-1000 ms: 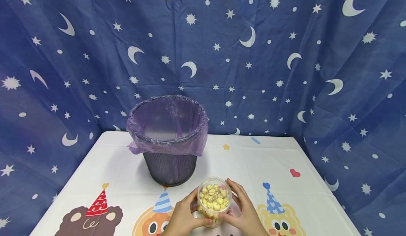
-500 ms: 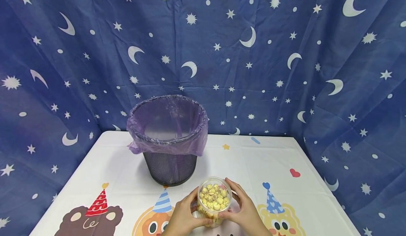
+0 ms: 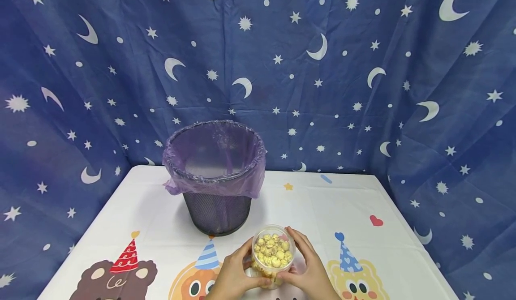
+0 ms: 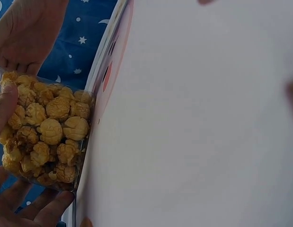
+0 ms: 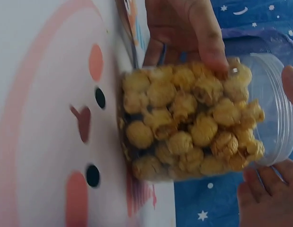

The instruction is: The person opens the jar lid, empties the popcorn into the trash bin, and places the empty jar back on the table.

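Observation:
A clear plastic jar filled with yellow popcorn stands upright near the front of the table, between my two hands. My left hand holds its left side, thumb across the front and fingers round the back. On the other side my right hand grips the jar higher up, with its thumb and fingertips at the rim. In the left wrist view the jar's base is at the white tabletop, and popcorn shows through the wall. The right wrist view shows the ridged clear rim above the popcorn.
Behind the jar to the left stands a black mesh wastebasket lined with a purple bag. A white tablecloth printed with cartoon animals covers the table. A blue curtain with moons and stars hangs behind and at both sides.

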### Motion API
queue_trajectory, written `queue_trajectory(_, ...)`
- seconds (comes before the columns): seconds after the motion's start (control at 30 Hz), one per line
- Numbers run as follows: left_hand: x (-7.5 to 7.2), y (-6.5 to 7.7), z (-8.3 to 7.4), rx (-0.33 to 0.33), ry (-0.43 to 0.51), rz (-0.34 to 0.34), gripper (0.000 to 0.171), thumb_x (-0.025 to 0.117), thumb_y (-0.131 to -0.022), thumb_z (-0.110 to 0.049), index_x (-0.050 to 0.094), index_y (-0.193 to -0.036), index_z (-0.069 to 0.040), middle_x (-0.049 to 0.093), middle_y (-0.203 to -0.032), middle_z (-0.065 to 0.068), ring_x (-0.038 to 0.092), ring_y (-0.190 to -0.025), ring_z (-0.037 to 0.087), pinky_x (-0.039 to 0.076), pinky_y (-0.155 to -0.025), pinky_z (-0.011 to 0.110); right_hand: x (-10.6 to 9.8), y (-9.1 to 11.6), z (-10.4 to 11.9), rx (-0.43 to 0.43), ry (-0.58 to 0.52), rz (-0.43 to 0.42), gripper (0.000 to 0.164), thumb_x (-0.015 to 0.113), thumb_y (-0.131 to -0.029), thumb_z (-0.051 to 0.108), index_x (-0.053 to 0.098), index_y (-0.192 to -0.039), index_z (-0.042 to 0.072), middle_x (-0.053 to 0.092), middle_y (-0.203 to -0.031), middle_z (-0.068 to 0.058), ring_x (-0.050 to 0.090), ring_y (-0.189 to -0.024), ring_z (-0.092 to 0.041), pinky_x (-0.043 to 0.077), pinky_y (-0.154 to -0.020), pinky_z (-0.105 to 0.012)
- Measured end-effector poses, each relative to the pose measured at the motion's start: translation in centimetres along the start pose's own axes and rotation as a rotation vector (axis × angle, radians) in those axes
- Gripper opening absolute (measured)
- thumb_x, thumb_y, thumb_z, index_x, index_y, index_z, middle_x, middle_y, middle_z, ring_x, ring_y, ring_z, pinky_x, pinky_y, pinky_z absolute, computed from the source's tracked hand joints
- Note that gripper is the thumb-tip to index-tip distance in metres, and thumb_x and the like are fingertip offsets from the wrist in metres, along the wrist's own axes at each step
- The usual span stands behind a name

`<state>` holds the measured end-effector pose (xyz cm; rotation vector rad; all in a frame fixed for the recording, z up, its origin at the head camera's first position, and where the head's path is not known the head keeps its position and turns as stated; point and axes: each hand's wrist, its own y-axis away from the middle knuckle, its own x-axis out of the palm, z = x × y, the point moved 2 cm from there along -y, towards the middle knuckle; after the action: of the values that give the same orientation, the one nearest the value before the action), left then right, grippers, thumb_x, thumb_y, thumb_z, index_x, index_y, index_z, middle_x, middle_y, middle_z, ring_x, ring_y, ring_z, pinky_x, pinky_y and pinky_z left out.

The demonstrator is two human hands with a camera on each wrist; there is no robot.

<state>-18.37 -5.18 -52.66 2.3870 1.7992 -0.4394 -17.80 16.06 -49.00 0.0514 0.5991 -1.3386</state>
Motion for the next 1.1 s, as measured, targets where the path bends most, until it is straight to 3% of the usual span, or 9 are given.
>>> queue_trajectory(0.07,0.0,0.0,0.0,0.000,0.004,-0.001,0.105,0.090,-0.067,-0.039,0.036,-0.150,-0.002,0.048,-0.142,0.026,0.059,-0.119,0.039,0.059,-0.092,0.032,-0.1,-0.1,-0.1,0.041,-0.007,0.013,0.095,0.090,-0.070,0.026,0.039,-0.149,0.031,0.044,-0.150,0.004,0.037,-0.140,-0.008,0.034,-0.112,-0.064)
queue_trajectory(0.13,0.0,0.0,0.1,-0.003,0.007,-0.001,0.105,0.090,-0.068,-0.039,0.036,-0.150,-0.002,0.049,-0.142,0.025,0.059,-0.119,0.038,0.059,-0.091,0.032,-0.3,-0.3,-0.1,0.063,-0.037,0.045,0.093,0.088,-0.073,0.026,0.038,-0.150,0.033,0.042,-0.152,0.005,0.036,-0.141,-0.009,0.032,-0.114,-0.064)
queue_trajectory(0.3,-0.1,0.1,0.3,-0.008,0.011,-0.001,0.105,0.090,-0.067,-0.038,0.036,-0.150,-0.001,0.050,-0.141,0.024,0.059,-0.120,0.038,0.059,-0.091,0.030,-0.2,-0.4,-0.1,0.013,-0.121,0.128,0.096,0.084,-0.078,0.014,0.029,-0.155,0.025,0.033,-0.159,-0.003,0.028,-0.143,-0.001,0.029,-0.118,-0.024)
queue_trajectory(0.4,0.0,0.1,0.3,-0.001,0.006,-0.002,0.106,0.090,-0.067,-0.039,0.036,-0.150,-0.001,0.050,-0.141,0.023,0.059,-0.120,0.037,0.059,-0.091,0.030,0.2,-0.3,0.2,-0.058,-0.117,0.096,0.104,0.087,-0.073,0.009,0.025,-0.157,0.019,0.031,-0.159,-0.011,0.026,-0.143,0.001,0.027,-0.113,-0.015)
queue_trajectory(0.53,0.0,0.1,0.3,0.008,-0.009,-0.007,0.106,0.090,-0.068,-0.040,0.035,-0.150,-0.001,0.051,-0.140,0.023,0.059,-0.120,0.037,0.059,-0.090,0.030,1.2,0.0,0.4,-0.035,-0.066,-0.025,0.114,0.092,-0.064,0.012,0.026,-0.156,0.023,0.036,-0.154,-0.008,0.030,-0.140,0.002,0.029,-0.112,-0.018)
queue_trajectory(0.7,0.0,0.1,0.2,0.015,-0.013,-0.016,0.106,0.090,-0.067,-0.041,0.036,-0.149,-0.001,0.051,-0.140,0.024,0.059,-0.119,0.038,0.059,-0.089,0.029,1.8,-0.1,0.7,0.101,-0.047,-0.108,0.112,0.094,-0.061,0.021,0.031,-0.153,0.032,0.041,-0.151,0.005,0.035,-0.138,-0.001,0.032,-0.117,-0.037)
queue_trajectory(0.77,0.0,0.1,0.2,0.017,-0.012,-0.016,0.106,0.090,-0.067,-0.041,0.036,-0.149,-0.001,0.051,-0.140,0.024,0.059,-0.119,0.038,0.059,-0.090,0.029,1.8,-0.2,0.8,0.122,-0.041,-0.101,0.110,0.094,-0.061,0.025,0.033,-0.152,0.034,0.041,-0.152,0.008,0.036,-0.139,-0.002,0.033,-0.117,-0.040)
queue_trajectory(0.93,0.0,0.1,0.2,0.024,-0.011,-0.012,0.105,0.090,-0.067,-0.041,0.037,-0.149,-0.002,0.050,-0.141,0.024,0.059,-0.120,0.038,0.059,-0.091,0.030,1.2,-0.4,0.6,0.068,-0.050,-0.047,0.105,0.092,-0.065,0.024,0.033,-0.152,0.030,0.040,-0.154,0.005,0.034,-0.141,-0.002,0.033,-0.115,-0.024)
queue_trajectory(1.1,0.0,0.0,0.3,0.024,-0.002,-0.007,0.105,0.090,-0.067,-0.040,0.036,-0.149,-0.001,0.049,-0.141,0.025,0.059,-0.120,0.039,0.059,-0.091,0.031,0.8,-0.5,0.2,0.055,-0.062,-0.005,0.101,0.090,-0.068,0.024,0.034,-0.152,0.032,0.039,-0.155,0.006,0.031,-0.142,-0.001,0.033,-0.117,-0.051)
